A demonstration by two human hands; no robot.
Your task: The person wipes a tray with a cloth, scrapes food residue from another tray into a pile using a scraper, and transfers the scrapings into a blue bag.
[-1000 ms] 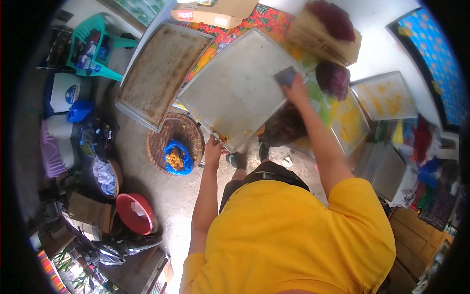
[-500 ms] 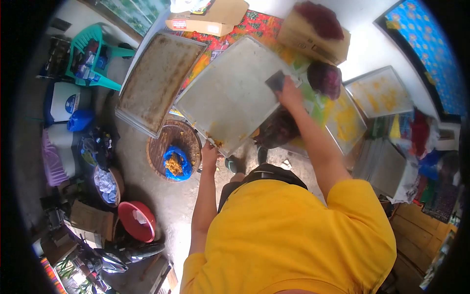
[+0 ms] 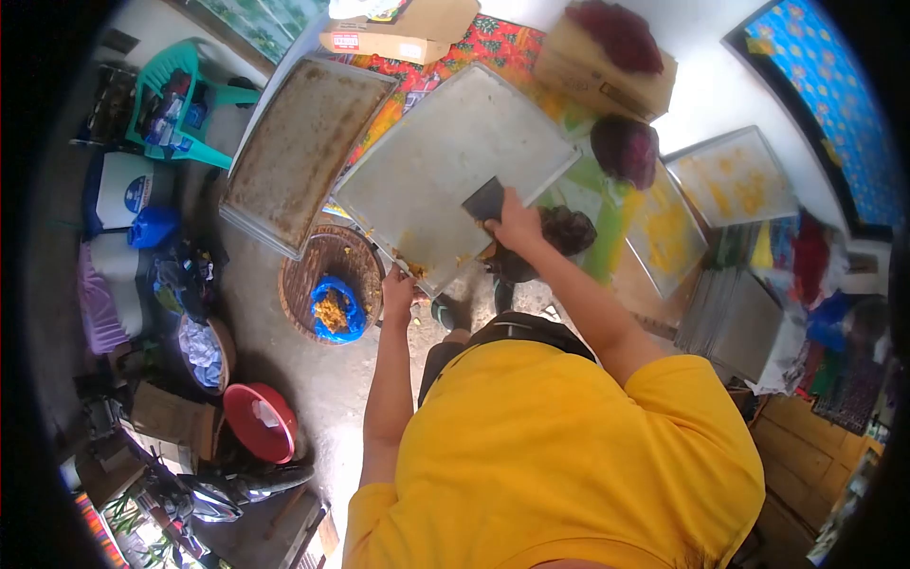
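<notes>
A large grey metal tray (image 3: 436, 161) lies tilted in front of me, with yellow-brown crumbs along its near edge. My left hand (image 3: 398, 286) is closed on the tray's near left edge. My right hand (image 3: 518, 223) grips a dark, flat, square scraper (image 3: 484, 200), which rests on the tray's surface toward its right side. Below the left corner stands a round wooden stool or table (image 3: 296, 284), bearing a blue plastic bag (image 3: 353, 324) with yellow-brown scraps inside.
A browned metal tray (image 3: 308, 142) leans at the left. Two trays with yellow patches (image 3: 735, 180) stand at the right, near a stack of trays (image 3: 735, 318). Cardboard boxes (image 3: 607, 81) sit at the back. A red basin (image 3: 261, 422) and green chair (image 3: 180, 95) are leftward.
My right hand has drawn the scraper from the tray's far right edge toward me and leftward. The left hand keeps its hold on the tray edge.
</notes>
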